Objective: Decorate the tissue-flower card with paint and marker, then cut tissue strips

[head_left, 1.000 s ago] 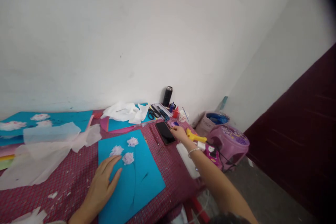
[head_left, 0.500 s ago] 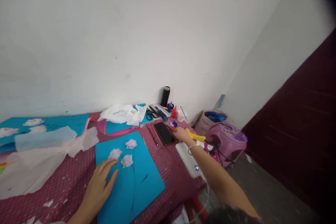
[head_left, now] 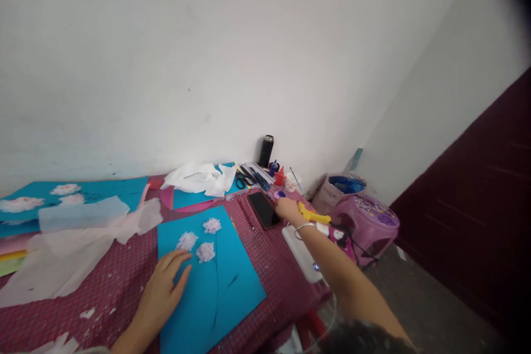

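Note:
My left hand (head_left: 164, 286) lies flat with fingers spread on the left part of a blue paper sheet (head_left: 232, 293). White tissue flowers (head_left: 206, 251) and a thin dark stem line are on that sheet, just past my fingertips. My right hand (head_left: 287, 208) is stretched far to the right, beside a black phone (head_left: 264, 209) and a yellow glue gun (head_left: 313, 214). Its fingers are curled near small items at the table's right end; what they hold I cannot make out. A silver bangle sits on that wrist.
The table has a red checked cloth (head_left: 120, 276). Loose tissue paper (head_left: 62, 254), more blue sheets (head_left: 83, 191), scissors (head_left: 244, 178), a black flask (head_left: 265, 150), paint pots and a white box (head_left: 301, 251) lie about. A purple stool (head_left: 369, 224) and bin (head_left: 338, 188) stand right of it.
My right hand has edged slightly right along the table's end next to the glue gun. My left hand stays on the blue sheet. The view has shifted a little.

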### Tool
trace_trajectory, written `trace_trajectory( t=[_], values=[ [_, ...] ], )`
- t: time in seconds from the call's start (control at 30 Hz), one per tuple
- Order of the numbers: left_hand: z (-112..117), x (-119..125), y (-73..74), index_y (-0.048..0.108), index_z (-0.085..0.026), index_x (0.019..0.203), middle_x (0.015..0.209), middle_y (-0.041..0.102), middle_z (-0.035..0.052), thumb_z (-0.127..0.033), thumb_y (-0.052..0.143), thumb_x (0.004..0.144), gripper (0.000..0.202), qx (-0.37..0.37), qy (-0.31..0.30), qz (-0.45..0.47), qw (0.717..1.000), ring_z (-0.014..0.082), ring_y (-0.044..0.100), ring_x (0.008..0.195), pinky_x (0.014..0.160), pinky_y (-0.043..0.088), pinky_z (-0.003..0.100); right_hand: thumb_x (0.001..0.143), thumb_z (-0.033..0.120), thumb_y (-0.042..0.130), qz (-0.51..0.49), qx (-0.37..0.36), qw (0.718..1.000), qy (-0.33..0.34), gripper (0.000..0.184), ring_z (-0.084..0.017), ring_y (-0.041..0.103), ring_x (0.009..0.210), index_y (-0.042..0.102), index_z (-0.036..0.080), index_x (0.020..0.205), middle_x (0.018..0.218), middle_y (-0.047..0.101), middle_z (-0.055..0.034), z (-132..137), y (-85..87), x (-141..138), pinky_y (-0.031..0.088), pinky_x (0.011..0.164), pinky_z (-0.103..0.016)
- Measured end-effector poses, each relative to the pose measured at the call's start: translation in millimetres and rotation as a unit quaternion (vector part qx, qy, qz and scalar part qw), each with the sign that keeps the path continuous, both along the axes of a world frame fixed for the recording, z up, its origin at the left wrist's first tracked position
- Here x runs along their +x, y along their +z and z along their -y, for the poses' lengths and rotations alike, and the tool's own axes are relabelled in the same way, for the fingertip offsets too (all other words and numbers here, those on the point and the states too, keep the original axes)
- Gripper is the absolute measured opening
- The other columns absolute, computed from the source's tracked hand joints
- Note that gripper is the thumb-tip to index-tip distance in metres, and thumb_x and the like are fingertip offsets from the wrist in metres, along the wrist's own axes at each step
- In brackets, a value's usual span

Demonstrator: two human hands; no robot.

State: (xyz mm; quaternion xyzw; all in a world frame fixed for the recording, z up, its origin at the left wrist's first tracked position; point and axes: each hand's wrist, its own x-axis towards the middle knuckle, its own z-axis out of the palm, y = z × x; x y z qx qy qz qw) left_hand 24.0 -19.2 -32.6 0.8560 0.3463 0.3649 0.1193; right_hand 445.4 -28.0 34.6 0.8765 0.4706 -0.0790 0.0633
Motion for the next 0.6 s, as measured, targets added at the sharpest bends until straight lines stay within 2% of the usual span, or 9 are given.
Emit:
trace_trajectory(
  t=[0.37, 0.6],
  values=[
    [0, -1, -5.2, 0.070, -0.025, 0.107, 0.112, 0.071, 0.0061, -0.042, 0.049, 0.098, 0.029, -0.016, -0.013, -0.016, 1.000, 0.0250, 0.067, 0.108, 0.096, 0.057, 0.043, 0.096, 0.036, 0.063, 0.036, 0.011, 0.999, 0.040, 0.037, -0.024, 0.065, 0.108, 0.060, 0.017, 0.127, 0.128, 0.063, -0.0103, 11, 0.5, -8, 0.057, 0.091, -0.046],
    [0, 1, -3.4, 0.071, -0.025, 0.104, 0.108, 0.072, 0.0049, -0.042, 0.050, 0.097, 0.028, -0.029, -0.026, -0.019, 0.999, 0.0244, 0.069, 0.105, 0.094, 0.058, 0.042, 0.096, 0.036, 0.063, 0.034, 0.000, 0.998, 0.051, 0.035, -0.023, 0.066, 0.107, 0.060, 0.017, 0.126, 0.127, 0.063, -0.0100, 23, 9.5, -7, 0.057, 0.090, -0.045]
  ],
)
